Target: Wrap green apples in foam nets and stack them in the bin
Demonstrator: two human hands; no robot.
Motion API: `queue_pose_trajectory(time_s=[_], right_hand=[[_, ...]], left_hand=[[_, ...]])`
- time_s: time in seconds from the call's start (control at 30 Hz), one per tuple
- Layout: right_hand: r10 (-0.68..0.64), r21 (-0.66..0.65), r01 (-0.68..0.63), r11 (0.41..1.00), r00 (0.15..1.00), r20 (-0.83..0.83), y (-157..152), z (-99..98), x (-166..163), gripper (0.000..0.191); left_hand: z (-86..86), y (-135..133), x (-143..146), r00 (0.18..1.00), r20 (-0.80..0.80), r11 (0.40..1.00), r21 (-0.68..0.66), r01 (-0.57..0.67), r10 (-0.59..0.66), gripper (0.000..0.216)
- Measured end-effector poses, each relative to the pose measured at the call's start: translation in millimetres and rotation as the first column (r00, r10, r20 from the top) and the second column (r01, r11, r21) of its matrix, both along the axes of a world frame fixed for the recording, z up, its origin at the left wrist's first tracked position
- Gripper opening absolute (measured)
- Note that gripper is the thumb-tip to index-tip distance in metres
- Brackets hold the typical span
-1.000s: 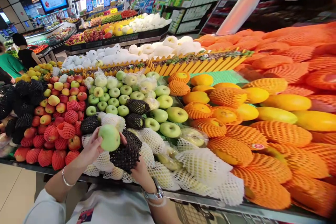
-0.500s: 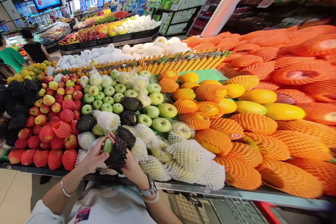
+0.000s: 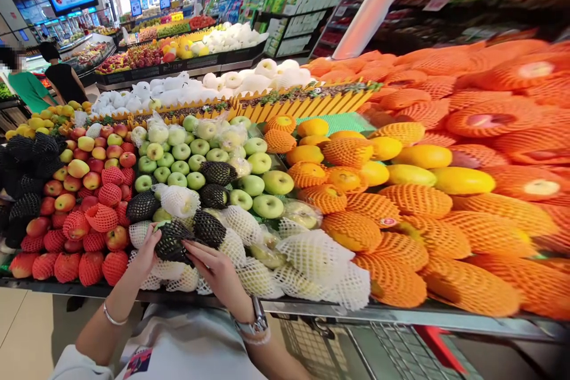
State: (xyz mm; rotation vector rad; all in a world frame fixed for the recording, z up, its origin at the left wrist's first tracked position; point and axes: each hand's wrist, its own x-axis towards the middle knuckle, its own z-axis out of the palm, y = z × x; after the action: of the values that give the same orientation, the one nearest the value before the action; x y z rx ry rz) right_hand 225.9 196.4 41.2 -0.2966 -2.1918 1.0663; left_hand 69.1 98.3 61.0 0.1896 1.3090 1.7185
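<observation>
A green apple in a black foam net (image 3: pixel 173 241) is between my two hands, low over the front of the fruit stand. My left hand (image 3: pixel 149 249) is closed around its left end, where a bit of green skin shows. At the other end, the fingers of my right hand (image 3: pixel 217 268) are pressed together on the black net. Pale fruits in white foam nets (image 3: pixel 180 200) lie just behind and in front of the apple. More fruits in black nets (image 3: pixel 208 227) sit to its right, and bare green apples (image 3: pixel 196 180) are piled farther back.
Red apples (image 3: pixel 76 224), some in red nets, fill the left side. Orange-netted fruits (image 3: pixel 386 282) and yellow melons (image 3: pixel 463 180) cover the right. A metal rail (image 3: pixel 401 316) edges the stand, with a wire shopping cart (image 3: pixel 392 347) below. Two people stand at the far left.
The black net now covers most of the apple, which showed more green before. Both hands have shifted slightly left, and the right hand's fingers now lie extended along the net.
</observation>
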Motion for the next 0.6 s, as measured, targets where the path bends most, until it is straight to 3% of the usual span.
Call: queue_pose_trajectory(time_s=[0.17, 0.27, 0.37, 0.5, 0.6], right_hand=[[-0.164, -0.06, 0.159, 0.985, 0.983, -0.081, -1.5, -16.9, -7.2, 0.032], [-0.107, -0.073, 0.106, 0.992, 0.994, -0.006, -2.9, -25.0, -9.4, 0.056], [-0.047, -0.102, 0.051, 0.994, 0.998, 0.041, -5.7, -31.4, -10.3, 0.079], [0.012, -0.103, -0.01, 0.995, 1.0, 0.021, -9.9, -31.4, -9.3, 0.09], [0.03, -0.079, -0.029, 0.996, 0.999, 0.012, -13.0, -27.9, -8.6, 0.093]], left_hand=[[0.5, -4.0, 0.5, 0.994, -0.083, 0.997, 0.043, 0.068, -0.064, 0.051], [2.7, -8.2, 0.4, 0.972, -0.214, 0.995, 0.007, 0.099, -0.095, 0.053], [6.2, -11.9, 1.6, 0.903, -0.369, 0.972, -0.01, 0.234, -0.222, 0.064], [13.2, -16.0, 6.8, 0.777, -0.492, 0.907, -0.064, 0.417, -0.392, 0.078], [18.8, -18.4, 13.3, 0.72, -0.565, 0.906, -0.136, 0.401, -0.404, 0.071]])
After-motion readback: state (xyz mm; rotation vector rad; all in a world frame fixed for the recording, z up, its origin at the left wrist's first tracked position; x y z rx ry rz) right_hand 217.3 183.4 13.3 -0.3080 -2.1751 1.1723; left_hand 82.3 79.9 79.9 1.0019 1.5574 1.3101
